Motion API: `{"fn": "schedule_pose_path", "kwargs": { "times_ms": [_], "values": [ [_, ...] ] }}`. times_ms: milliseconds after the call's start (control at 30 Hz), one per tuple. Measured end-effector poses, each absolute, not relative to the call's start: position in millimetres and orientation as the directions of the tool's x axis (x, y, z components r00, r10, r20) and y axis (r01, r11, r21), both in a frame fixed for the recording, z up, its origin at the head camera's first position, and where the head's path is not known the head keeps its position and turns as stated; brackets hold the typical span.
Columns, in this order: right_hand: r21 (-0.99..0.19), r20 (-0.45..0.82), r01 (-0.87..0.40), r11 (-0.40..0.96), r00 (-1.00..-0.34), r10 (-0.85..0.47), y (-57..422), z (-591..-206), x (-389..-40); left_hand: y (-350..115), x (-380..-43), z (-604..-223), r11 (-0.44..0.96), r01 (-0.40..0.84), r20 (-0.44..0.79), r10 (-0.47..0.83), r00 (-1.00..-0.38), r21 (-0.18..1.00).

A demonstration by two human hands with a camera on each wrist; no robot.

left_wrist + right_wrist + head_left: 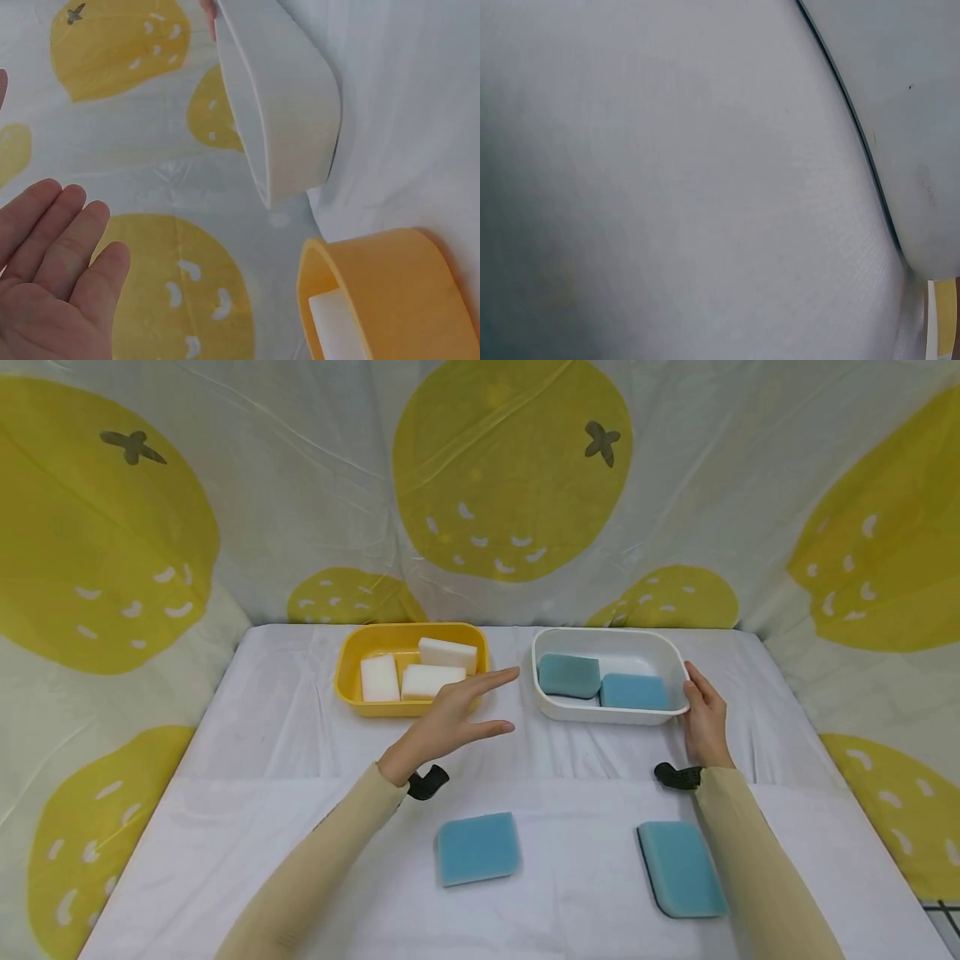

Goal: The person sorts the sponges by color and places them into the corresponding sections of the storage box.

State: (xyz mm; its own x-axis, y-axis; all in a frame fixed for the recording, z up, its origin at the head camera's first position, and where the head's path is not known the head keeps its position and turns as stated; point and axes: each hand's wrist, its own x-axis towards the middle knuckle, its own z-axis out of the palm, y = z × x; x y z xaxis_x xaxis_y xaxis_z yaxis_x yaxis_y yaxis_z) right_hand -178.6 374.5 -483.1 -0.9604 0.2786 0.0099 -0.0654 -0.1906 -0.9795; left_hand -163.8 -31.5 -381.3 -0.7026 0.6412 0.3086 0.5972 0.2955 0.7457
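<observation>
My left hand (453, 718) hovers between the two tubs in the head view, thumb and fingers extended and holding nothing. Behind it is a yellow tub (352, 701) with white sponge blocks (380, 678) inside. At the right end of a white tub (596, 714), my right hand (706, 714) grips the rim. This tub holds a greenish-blue sponge (569, 675) and a lighter blue sponge (634, 692). The left wrist view shows the straight fingers (75, 244) beside both tubs. White tub wall (937, 135) appears close up in the right wrist view, without the hand.
Two more blue sponges lie on the white cloth: one in the front middle (478, 849), one with a dark layer (681, 869) beside the right forearm. A lemon-patterned curtain (315, 485) rises behind the table and along both sides.
</observation>
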Motion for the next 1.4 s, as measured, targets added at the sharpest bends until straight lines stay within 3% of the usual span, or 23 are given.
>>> {"fn": "schedule_pose_path", "kwargs": {
  "times_ms": [500, 1067, 1400],
  "values": [
    [-0.980, 0.002, -0.059, -0.191, -0.958, 0.288, 374.5, -482.6, -178.2, -72.8, -116.1, -376.7, 0.276, 0.641, 0.353, 0.650, -0.673, 0.716],
    [-0.976, -0.003, -0.059, -0.210, -0.958, 0.285, 372.9, -481.7, -178.3, -106.1, -64.2, -410.9, 0.369, 0.439, 0.125, 0.632, -0.765, 0.819],
    [-0.976, 0.001, -0.061, -0.208, -0.960, 0.281, 374.2, -483.7, -179.7, -109.6, -38.9, -433.7, 0.375, 0.392, 0.092, 0.614, -0.784, 0.840]
  ]
}}
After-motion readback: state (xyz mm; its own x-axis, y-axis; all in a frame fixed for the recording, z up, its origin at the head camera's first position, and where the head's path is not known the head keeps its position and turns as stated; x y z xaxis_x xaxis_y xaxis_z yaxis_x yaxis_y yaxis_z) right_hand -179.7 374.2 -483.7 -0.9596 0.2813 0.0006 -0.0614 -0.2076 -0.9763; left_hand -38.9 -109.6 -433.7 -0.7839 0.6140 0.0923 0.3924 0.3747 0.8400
